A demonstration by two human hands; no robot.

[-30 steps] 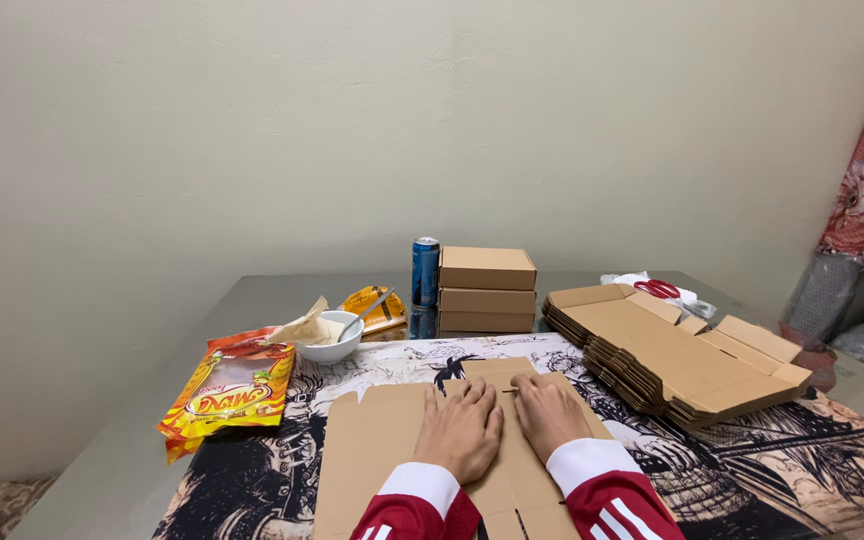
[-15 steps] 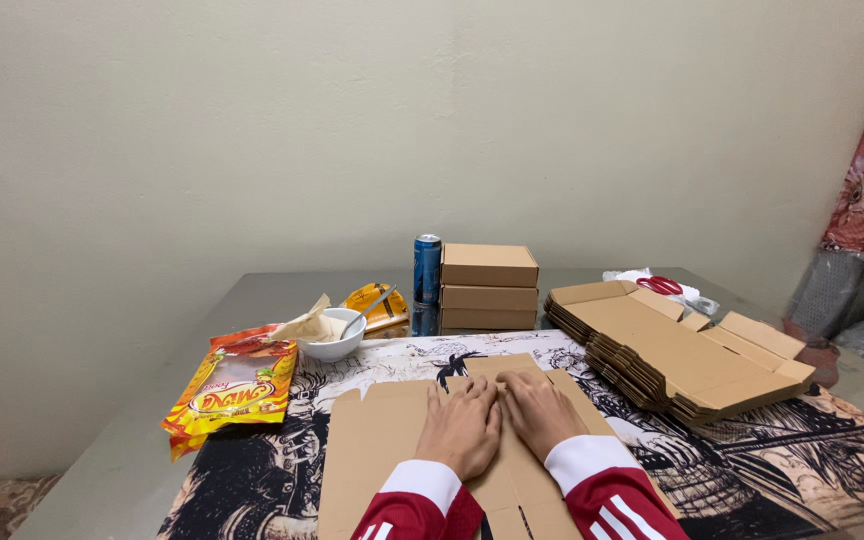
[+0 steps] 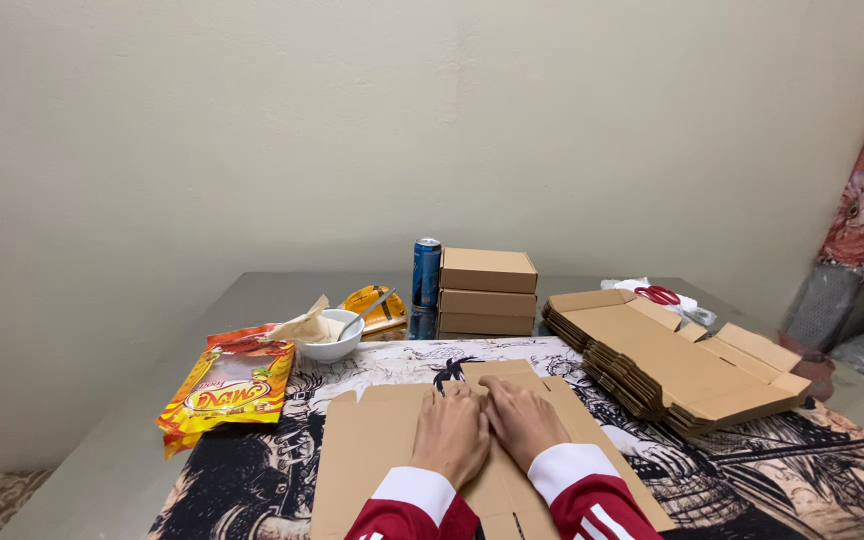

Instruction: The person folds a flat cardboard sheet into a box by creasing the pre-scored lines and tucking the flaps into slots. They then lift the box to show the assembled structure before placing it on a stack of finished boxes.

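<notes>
Left hand [image 3: 451, 435] and right hand [image 3: 521, 421] side by side, palms down, flat on an unfolded cardboard box blank [image 3: 392, 450] lying on the patterned mat [image 3: 812, 470] at the near edge of the worktop [image 3: 252, 290]. Grip of both hands released: fingers stretched forward and pressing, nothing clasped. Fingertips close to a fold line near the blank's far flaps, likely so as to pin the sheet flat and keep it from sliding on the mat. Thumbs nearly touching, red sleeves with white cuffs just behind.

To the right, near but apart from the hands, a tall stack of flat blanks [image 3: 672, 360], fanned a little, within easy reach as a supply pile. Behind it, red-handled scissors [image 3: 658, 295] on something white. Straight ahead at the far side, three folded boxes [image 3: 487, 290] stacked squarely, seemingly parked out of the working area, with a blue drink can [image 3: 426, 272] just beside them on the left.

Off to the left, clear of the cardboard: a white bowl [image 3: 330, 340] with a spoon, a yellow packet [image 3: 372, 305] behind it, and a red-and-yellow snack bag [image 3: 227, 385] lying flat, partly on the mat's edge.
</notes>
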